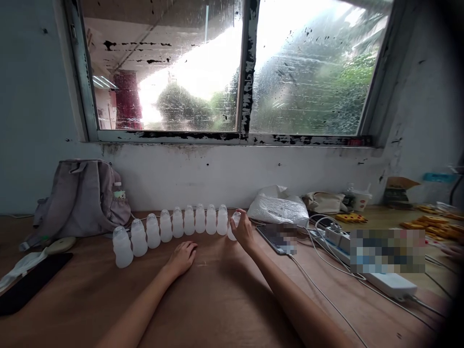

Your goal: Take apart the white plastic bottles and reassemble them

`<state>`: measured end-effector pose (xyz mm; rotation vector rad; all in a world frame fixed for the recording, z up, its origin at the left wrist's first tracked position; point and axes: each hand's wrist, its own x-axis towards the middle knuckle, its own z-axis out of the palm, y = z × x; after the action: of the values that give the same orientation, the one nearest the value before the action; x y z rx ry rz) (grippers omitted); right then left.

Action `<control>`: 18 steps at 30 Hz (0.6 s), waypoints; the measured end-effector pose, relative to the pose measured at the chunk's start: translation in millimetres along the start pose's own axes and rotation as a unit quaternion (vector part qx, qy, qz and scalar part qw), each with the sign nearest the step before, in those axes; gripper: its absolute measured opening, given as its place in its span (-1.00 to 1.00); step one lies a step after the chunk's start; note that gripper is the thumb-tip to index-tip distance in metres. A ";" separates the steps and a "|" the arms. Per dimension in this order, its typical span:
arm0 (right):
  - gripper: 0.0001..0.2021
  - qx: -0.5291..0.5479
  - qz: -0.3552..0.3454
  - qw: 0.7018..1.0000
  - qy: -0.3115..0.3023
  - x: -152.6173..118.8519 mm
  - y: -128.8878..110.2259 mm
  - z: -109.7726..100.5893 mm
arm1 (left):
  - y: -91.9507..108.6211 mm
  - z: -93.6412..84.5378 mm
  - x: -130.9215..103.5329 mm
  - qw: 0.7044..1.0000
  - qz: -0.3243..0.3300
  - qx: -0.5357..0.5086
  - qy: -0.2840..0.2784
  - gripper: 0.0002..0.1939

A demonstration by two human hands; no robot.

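Several frosted white bottles [152,232] with clear domed caps stand upright in a curved row across the brown table [203,299]. At the right end of the row, my right hand [243,231] has its fingers around the upper part of the last bottle [233,232], which stands beside its neighbour. My left hand [182,257] rests palm down on the table in front of the middle bottles, holding nothing, its fingers lying flat.
A grey backpack [81,198] leans at the back left, near a black mat [32,285]. To the right are a silvery plastic bag [277,208], a phone [271,238], white cables and a power strip [391,285]. Yellow parts [431,224] lie far right.
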<state>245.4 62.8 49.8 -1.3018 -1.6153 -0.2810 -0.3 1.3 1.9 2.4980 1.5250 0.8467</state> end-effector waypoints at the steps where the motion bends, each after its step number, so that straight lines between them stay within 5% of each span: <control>1: -0.64 0.017 -0.008 1.000 0.008 -1.2 -1.2 0.1 | -0.2 -0.5 -0.3 1.000 0.000 -0.008 0.001 -0.69; 9: -0.77 0.169 -0.007 0.986 -0.002 -10.5 -41.4 -6.5 | 23.2 0.0 7.8 0.985 -0.006 -0.166 0.053 -0.52; 12: -0.79 0.270 0.057 0.960 -0.044 -17.3 -65.5 -4.4 | 47.0 3.1 9.5 0.899 -0.074 -0.427 0.063 -0.45; 18: -0.77 0.426 0.163 0.883 -0.106 -18.7 -84.2 0.0 | 85.0 -6.4 3.8 0.709 -0.198 -0.669 -0.107 -0.44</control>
<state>173.5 18.5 67.3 -0.8827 -1.3905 0.7381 65.1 -38.9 39.0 1.0714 0.7292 0.9697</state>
